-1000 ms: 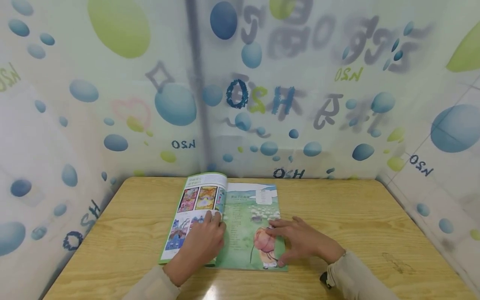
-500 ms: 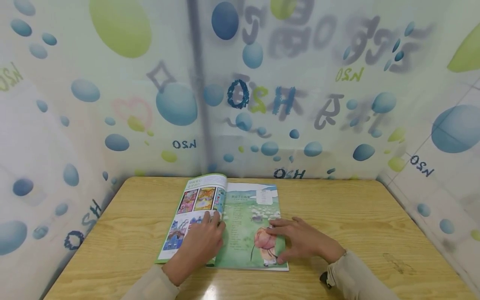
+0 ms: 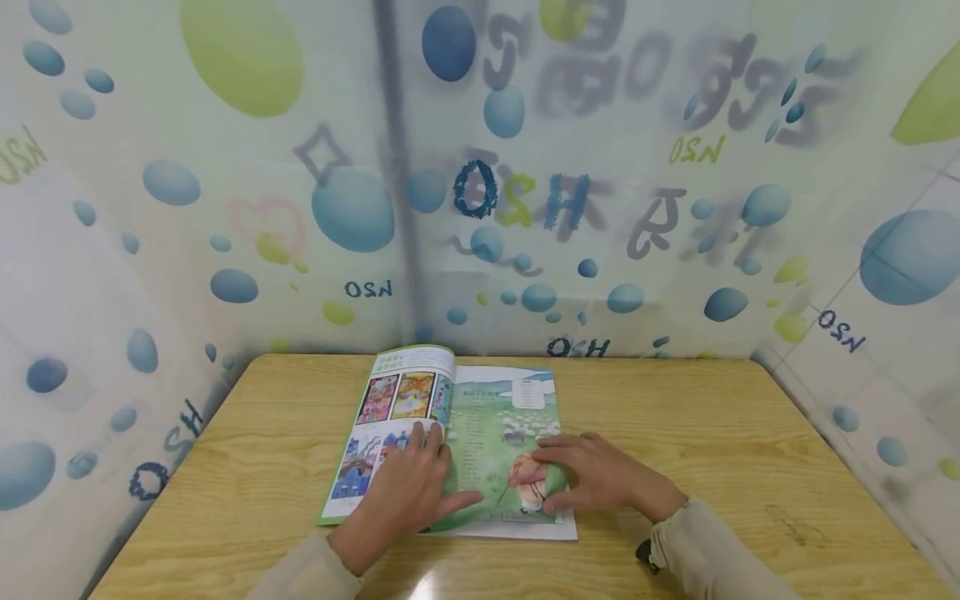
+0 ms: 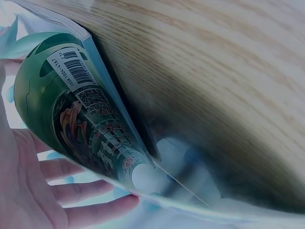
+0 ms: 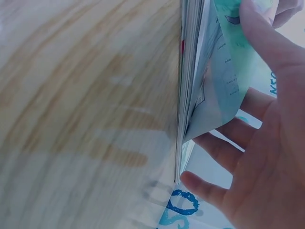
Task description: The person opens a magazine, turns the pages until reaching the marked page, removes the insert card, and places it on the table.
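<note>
A magazine [image 3: 401,358] lies spread on the wooden table, with its left side bowed upward. My left hand [image 3: 405,487] rests on the picture-covered left page, fingers extended and thumb stretched over the right side. Its green cover with a barcode [image 4: 74,67] curves underneath in the left wrist view. At the right edge, my right hand [image 3: 611,477] pinches the green illustrated page [image 3: 468,433] between thumb and fingers. That page bends up at its lower corner, baring a white page [image 3: 517,529] below. In the right wrist view the lifted page [image 5: 221,90] bows away from the stacked sheets.
The wooden table [image 3: 697,417] reaches back to a pale curtain [image 3: 637,142] printed with blue and green drops, which also encloses both sides. A small black item [image 3: 647,557] shows at the right sleeve cuff [image 3: 686,542].
The right page's lower corner has come up and bent leftward in my right hand, uncovering the sheet below. My left thumb has spread out to the right over the page.
</note>
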Demonstrator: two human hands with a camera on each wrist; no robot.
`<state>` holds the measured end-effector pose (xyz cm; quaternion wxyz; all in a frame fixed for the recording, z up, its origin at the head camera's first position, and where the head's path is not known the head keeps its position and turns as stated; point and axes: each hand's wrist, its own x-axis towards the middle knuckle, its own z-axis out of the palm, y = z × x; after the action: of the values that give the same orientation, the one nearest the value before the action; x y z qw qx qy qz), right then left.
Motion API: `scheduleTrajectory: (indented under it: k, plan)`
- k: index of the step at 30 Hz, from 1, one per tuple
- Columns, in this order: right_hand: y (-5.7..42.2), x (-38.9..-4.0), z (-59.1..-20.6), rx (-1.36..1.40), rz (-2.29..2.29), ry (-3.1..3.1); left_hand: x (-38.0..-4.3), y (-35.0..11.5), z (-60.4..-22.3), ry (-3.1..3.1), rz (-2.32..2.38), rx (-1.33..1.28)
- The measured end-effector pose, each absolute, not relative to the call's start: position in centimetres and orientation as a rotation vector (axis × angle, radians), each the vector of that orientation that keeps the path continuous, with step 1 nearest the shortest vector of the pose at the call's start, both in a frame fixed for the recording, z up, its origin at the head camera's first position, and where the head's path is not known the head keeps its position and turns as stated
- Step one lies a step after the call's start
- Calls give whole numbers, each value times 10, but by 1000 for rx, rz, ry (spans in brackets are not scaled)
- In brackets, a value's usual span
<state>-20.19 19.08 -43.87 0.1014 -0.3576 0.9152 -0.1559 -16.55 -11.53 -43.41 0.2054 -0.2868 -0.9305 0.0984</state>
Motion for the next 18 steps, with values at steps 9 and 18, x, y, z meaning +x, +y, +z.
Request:
scheduleTrajectory:
  k: [9,18]
  plan:
    - [187,-205,-436,-1068,-515,2770,-163,-113,-434,-2684,257,-783]
    - [198,-206,-419,-957,-751,2786,-164,-115,-433,-2660,257,-806]
